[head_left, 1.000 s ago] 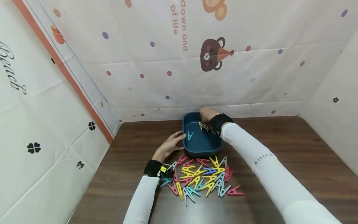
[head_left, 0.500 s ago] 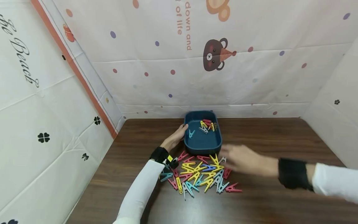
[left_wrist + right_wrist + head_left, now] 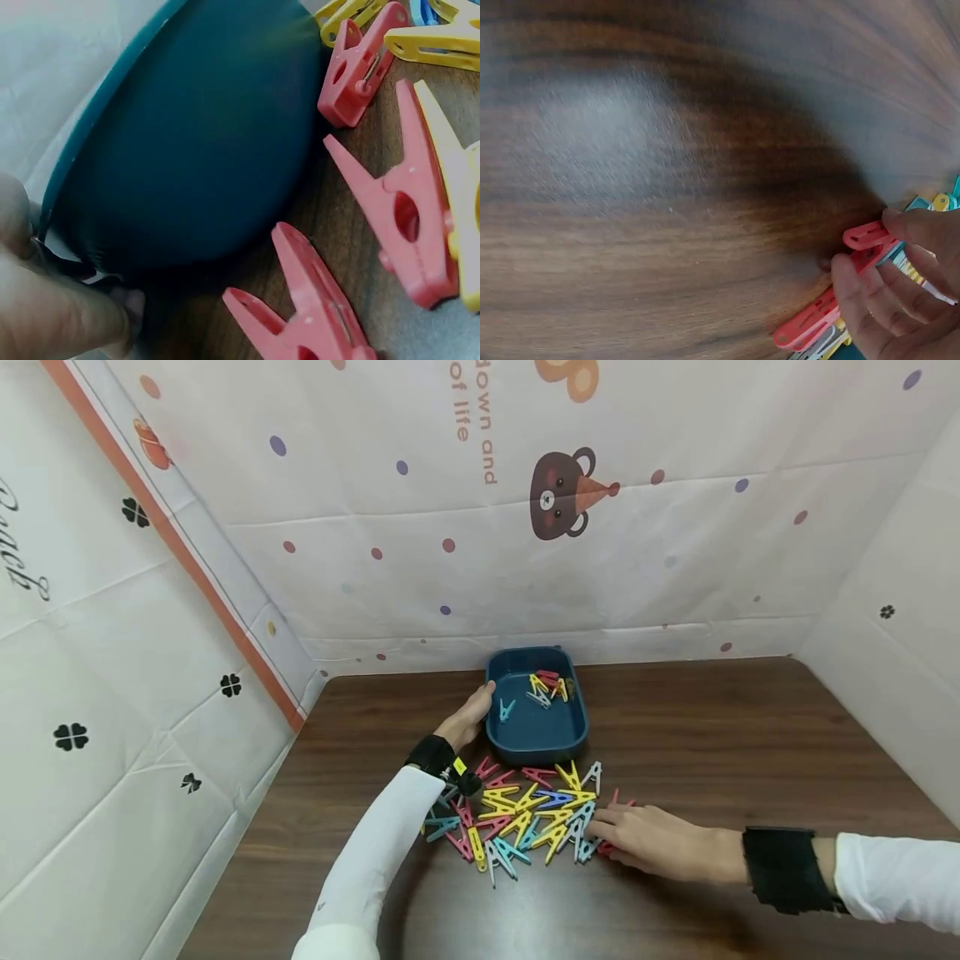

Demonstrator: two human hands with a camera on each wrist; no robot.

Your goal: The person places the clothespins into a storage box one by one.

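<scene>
Left hand (image 3: 467,717) grips left rim of blue tub (image 3: 536,755), several clothespins (image 3: 537,699) inside. Right hand (image 3: 660,842), fingers curled, apparently pinches red clothespin (image 3: 810,322) at right edge of loose pile (image 3: 553,799) on table (image 3: 712,735).

On the table (image 3: 712,735) we have the bin (image 3: 536,731), pegs (image 3: 538,698) inside, at twelve o'clock from the clothespin pile (image 3: 553,798), left hand (image 3: 467,717) at the bin's nine, right hand (image 3: 663,843) at the pile's three.

Near the tabletop's (image 3: 750,735) far edge my left hand (image 3: 468,716) holds a blue bin (image 3: 536,737); my right hand (image 3: 660,841) touches a red clothespin (image 3: 606,848) beside more clothespins (image 3: 477,850).
</scene>
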